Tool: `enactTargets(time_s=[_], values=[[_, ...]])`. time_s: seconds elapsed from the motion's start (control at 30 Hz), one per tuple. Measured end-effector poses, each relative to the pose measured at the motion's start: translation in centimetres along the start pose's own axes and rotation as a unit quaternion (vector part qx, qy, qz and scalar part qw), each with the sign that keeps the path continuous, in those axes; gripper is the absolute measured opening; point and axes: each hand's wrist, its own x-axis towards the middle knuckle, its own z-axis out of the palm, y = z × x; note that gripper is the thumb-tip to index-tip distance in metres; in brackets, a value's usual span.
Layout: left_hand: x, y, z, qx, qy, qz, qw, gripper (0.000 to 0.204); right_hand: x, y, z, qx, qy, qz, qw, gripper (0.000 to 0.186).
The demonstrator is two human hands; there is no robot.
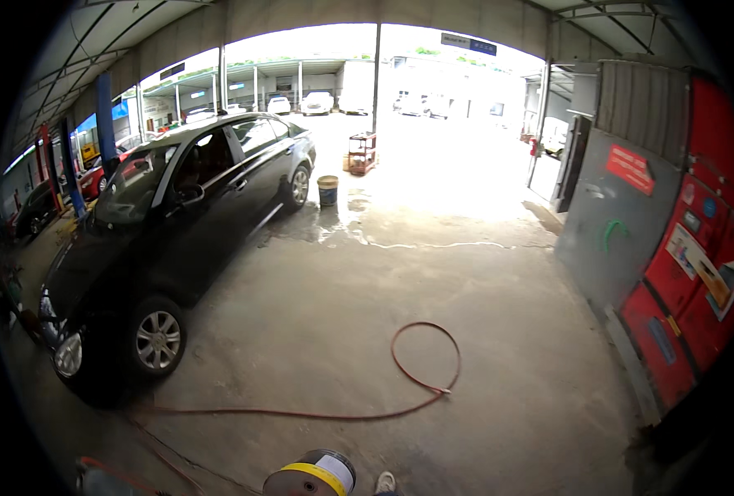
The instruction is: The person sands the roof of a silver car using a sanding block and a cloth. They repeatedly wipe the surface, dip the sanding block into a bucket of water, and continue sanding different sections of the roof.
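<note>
On our left, the front wheel [158, 339] of a black car [210, 207] stands near a reddish hose [301, 415]; if the car rolled, we judge its tyre could pinch the line. Neither our left hand nor our right hand shows, so we cannot tell whether they are spread, narrow or holding anything. The dark cylinder [310, 475] sits at the lower edge, just left of a shoe [385, 482]. We cannot tell what supports it; poor support could let it drop onto that foot. Farther off, shiny wet-looking floor near the bucket [328, 194] could cause a slip. Right of the shoe, the hose curls into a loop that could snag a step.

As for writing, the cylinder bears a white label and yellow band, too small for us to read. An overhead sign [468, 44] has pale, illegible marks. Rightmost, a red plate [630, 169] on a grey door [590, 223] carries blurred white lettering, and papers [698, 264] hang on a red cabinet [656, 326].
</note>
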Motion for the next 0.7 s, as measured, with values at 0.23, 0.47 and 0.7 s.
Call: enactTargets(time_s=[0.23, 0.47, 0.7], values=[[4.7, 20.3, 10.7, -0.015, 0.085, 0.046, 0.995, 0.023, -7.1, -6.7, 24.2, -0.018, -0.024, -0.008, 1.000, 0.042], [13.6, 33.5, 27.3, -0.063, 0.117, 0.042, 0.990, 0.025, -11.1, -10.8, 48.0, 0.028, -0.029, -0.011, 0.999, 0.042], [22.7, 48.5, 42.4, -0.079, 0.167, 0.033, 0.982, 0.028, -16.6, -13.4, 69.2, 0.098, -0.004, 0.011, 0.995, 0.042]])
